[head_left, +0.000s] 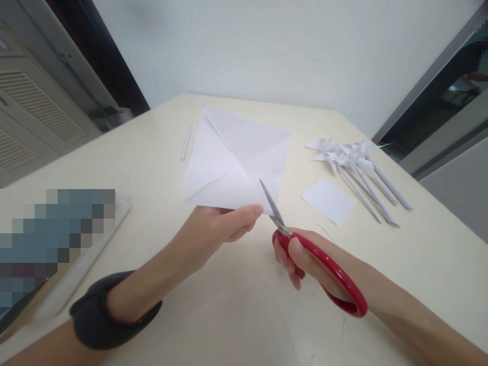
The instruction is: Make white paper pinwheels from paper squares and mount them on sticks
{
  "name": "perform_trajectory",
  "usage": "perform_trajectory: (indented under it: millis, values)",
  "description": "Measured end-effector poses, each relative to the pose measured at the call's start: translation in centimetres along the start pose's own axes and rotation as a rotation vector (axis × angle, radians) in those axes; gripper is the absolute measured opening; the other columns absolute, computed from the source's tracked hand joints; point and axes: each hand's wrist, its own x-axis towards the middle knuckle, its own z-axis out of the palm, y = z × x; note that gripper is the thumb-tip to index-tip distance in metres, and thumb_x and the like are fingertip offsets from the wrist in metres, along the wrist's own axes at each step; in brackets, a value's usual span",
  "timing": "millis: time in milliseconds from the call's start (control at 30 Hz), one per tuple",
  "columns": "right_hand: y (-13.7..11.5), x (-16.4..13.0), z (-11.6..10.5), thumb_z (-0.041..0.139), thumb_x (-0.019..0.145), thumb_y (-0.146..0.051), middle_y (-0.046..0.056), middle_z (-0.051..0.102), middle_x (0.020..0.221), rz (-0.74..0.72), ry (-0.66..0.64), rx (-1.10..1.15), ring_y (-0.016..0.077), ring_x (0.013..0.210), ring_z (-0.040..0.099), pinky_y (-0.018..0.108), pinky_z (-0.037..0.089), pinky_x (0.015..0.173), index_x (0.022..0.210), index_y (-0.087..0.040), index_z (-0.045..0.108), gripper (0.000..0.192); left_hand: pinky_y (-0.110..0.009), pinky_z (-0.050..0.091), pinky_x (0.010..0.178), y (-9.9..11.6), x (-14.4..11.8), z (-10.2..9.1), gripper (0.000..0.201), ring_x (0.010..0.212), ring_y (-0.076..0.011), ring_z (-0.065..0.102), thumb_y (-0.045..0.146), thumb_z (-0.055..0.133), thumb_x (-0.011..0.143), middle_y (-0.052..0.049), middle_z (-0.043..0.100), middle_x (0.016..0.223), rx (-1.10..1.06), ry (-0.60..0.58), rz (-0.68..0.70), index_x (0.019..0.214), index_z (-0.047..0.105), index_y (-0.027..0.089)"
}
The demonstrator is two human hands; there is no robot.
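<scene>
We note a creased white paper sheet (236,157) held up over the middle of the desk (160,152), its near edge pinched by the left hand (224,223), thumb on top and fingers curled under, closed firmly on the paper. The right hand (308,256) grips red-handled scissors (305,249), fingers through the loops and wrapped tight; the blades look nearly shut, tips buried in the sheet's near edge just right of the left thumb. The blades' long axis runs from the right hand up and to the left, pointing toward the sheet's centre, where the fold lines meet. So the paper lies ahead and to the left of the scissor hand, while the left hand is touching it and is plainly the nearer of the two. A dark band (110,310) sits on the left wrist. Toward the right edge of the desk we see a cluster of finished paper pinwheels (354,162) on rolled paper sticks, lying side by side, with a small white paper rectangle (330,201) just beside them, between them and the scissors. A single rolled paper stick (186,141) rests near the far left of the sheet. At the near left edge a flat pale board (95,244) lies partly under a blurred patch we cannot read.
</scene>
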Motion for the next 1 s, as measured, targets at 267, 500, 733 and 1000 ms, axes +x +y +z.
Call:
perform_trajectory:
  millis: [267, 500, 733, 1000]
  values:
    - [0.11, 0.48, -0.06, 0.042, 0.087, -0.060, -0.003, 0.041, 0.064, -0.016, -0.021, 0.022, 0.0103, 0.055, 0.045, 0.023, 0.040, 0.055, 0.071, -0.019, 0.044, 0.043, -0.029, 0.017, 0.045, 0.45, 0.09, 0.05, 0.041, 0.046, -0.0093, 0.019, 0.027, 0.052, 0.085, 0.005, 0.022, 0.049, -0.001, 0.022, 0.019, 0.052, 0.029, 0.020]
    - [0.24, 0.59, 0.19, 0.045, 0.089, -0.053, -0.005, 0.042, 0.056, -0.029, -0.005, 0.088, 0.0073, 0.047, 0.045, 0.019, 0.035, 0.047, 0.064, -0.018, 0.042, 0.043, -0.029, 0.017, 0.047, 0.22, 0.02, -0.07, 0.047, 0.048, -0.0097, 0.018, 0.033, 0.054, 0.084, 0.005, 0.019, 0.050, 0.023, 0.066, -0.028, 0.052, 0.023, 0.020]
    - [-0.03, 0.62, 0.40, 0.049, 0.087, -0.052, -0.006, 0.041, 0.049, 0.040, 0.077, 0.054, 0.0072, 0.043, 0.044, 0.019, 0.035, 0.045, 0.060, -0.019, 0.039, 0.044, -0.027, 0.017, 0.044, 0.31, 0.26, -0.04, 0.045, 0.046, -0.0087, 0.019, 0.032, 0.053, 0.085, 0.006, 0.022, 0.048, -0.052, 0.081, -0.001, 0.051, 0.026, 0.020]
    - [-0.59, 0.37, 0.88, 0.046, 0.087, -0.057, -0.004, 0.038, 0.056, 0.041, 0.055, 0.069, 0.0082, 0.049, 0.036, 0.022, 0.032, 0.048, 0.063, -0.019, 0.037, 0.046, -0.022, 0.029, 0.045, 0.57, 0.05, 0.11, 0.025, 0.044, -0.0076, 0.021, 0.025, 0.060, 0.081, 0.008, 0.026, 0.050, -0.126, 0.306, 0.029, 0.061, 0.046, 0.020]
